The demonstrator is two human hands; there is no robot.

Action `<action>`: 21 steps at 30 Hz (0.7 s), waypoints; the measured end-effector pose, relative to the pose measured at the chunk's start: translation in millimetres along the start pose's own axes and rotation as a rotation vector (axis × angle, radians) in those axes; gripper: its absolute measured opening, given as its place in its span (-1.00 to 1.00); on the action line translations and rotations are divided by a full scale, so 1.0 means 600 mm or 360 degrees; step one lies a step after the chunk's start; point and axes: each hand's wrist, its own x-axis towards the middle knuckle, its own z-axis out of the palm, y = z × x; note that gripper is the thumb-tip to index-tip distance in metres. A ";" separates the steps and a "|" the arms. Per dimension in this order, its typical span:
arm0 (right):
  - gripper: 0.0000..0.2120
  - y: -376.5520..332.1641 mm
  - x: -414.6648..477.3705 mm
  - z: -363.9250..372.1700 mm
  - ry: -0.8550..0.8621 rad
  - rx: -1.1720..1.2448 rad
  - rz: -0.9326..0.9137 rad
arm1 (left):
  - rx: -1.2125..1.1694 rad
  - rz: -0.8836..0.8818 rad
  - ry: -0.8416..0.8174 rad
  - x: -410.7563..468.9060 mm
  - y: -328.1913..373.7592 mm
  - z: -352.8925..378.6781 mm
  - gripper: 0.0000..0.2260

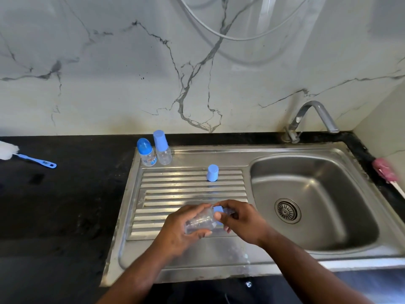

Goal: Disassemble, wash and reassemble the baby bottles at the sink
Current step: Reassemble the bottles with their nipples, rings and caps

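Over drainboard (188, 187): left hand (177, 229) wraps clear bottle (200, 223), long axis toward right hand (238, 220), fingers pinching blue collar (218, 209), probably unscrewing.

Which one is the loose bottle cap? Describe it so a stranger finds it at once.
Start at the steel sink's ribbed drainboard. The loose blue cap stands alone on its far ribs, near the basin. Unlike the two capped bottles behind, it has no bottle beneath.
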 end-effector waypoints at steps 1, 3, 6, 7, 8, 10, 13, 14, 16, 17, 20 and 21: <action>-0.73 0.001 0.009 0.001 -0.0046 -0.0003 0.0051 | -0.0026 -0.0021 0.0023 0.004 -0.009 -0.003 -0.44; -0.70 0.000 0.031 -0.002 -0.0056 -0.0022 0.0086 | -0.0117 -0.0088 0.0090 0.010 -0.022 -0.010 -0.45; -0.67 -0.005 0.079 -0.017 0.0166 -0.0226 -0.0004 | -0.0221 -0.0187 0.0199 0.021 -0.041 -0.019 -0.48; -0.66 -0.004 0.100 -0.023 0.0252 -0.0309 -0.0040 | -0.0258 -0.0226 0.0216 0.024 -0.046 -0.021 -0.49; -0.64 -0.003 0.120 -0.028 0.0311 -0.0402 -0.0071 | -0.0291 -0.0261 0.0237 0.027 -0.049 -0.023 -0.50; -0.56 0.004 0.160 -0.035 0.0328 -0.0613 -0.0113 | -0.0310 -0.0315 0.0284 0.034 -0.057 -0.027 -0.50; -0.40 0.008 0.206 -0.035 0.0215 -0.0895 -0.0117 | -0.0296 -0.0346 0.0305 0.045 -0.064 -0.031 -0.51; -0.37 0.009 0.217 -0.033 0.0167 -0.0953 -0.0108 | -0.0290 -0.0347 0.0305 0.048 -0.066 -0.032 -0.50; -0.33 0.013 0.240 -0.028 0.0045 -0.0999 -0.0084 | -0.0308 -0.0356 0.0297 0.055 -0.071 -0.034 -0.49; -0.33 0.020 0.250 -0.025 -0.0002 -0.1000 -0.0072 | -0.0332 -0.0361 0.0292 0.057 -0.074 -0.034 -0.48; -0.41 0.036 0.265 -0.022 0.0009 -0.0884 -0.0016 | -0.0296 -0.0371 0.0291 0.063 -0.078 -0.038 -0.49; -0.44 0.040 0.266 -0.024 0.0051 -0.0812 0.0008 | -0.0289 -0.0373 0.0289 0.065 -0.077 -0.040 -0.49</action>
